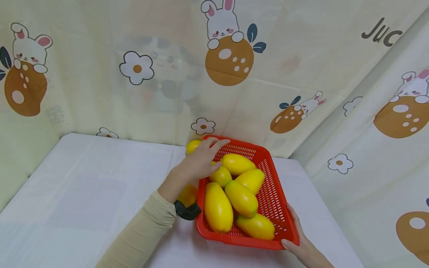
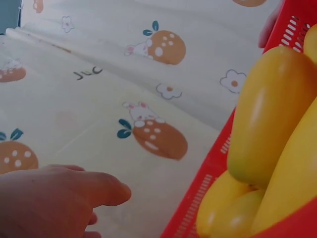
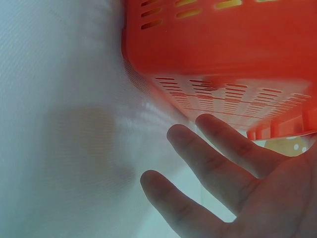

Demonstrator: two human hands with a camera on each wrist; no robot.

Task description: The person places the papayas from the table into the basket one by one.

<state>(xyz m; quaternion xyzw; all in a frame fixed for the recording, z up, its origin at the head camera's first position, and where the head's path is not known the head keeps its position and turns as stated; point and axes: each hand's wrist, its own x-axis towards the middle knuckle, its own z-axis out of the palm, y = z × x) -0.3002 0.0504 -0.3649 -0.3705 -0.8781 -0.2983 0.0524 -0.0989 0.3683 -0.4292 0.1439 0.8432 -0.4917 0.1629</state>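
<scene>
A red plastic basket (image 1: 228, 240) with slotted walls holds several yellow mangoes (image 1: 241, 199), some tinged green at the tip. Over its far left corner is my left hand (image 1: 200, 159), fingers loosely extended and thumb above a mango. In the left wrist view that hand (image 2: 64, 201) appears beside the basket wall with nothing in its grasp. My right hand (image 1: 301, 240) holds the near right corner, thumb on the rim and fingers along the outside. Three spread fingers (image 3: 213, 163) show under the basket's slotted underside (image 3: 223, 94) in the right wrist view.
One loose mango (image 1: 192, 146) lies by the basket's far left corner. Another (image 1: 187, 194) is partly hidden behind my left wrist, which carries a black device (image 1: 187, 211). A white-covered table (image 1: 90, 193) lies below, with a printed curtain (image 1: 161, 93) behind and at the sides.
</scene>
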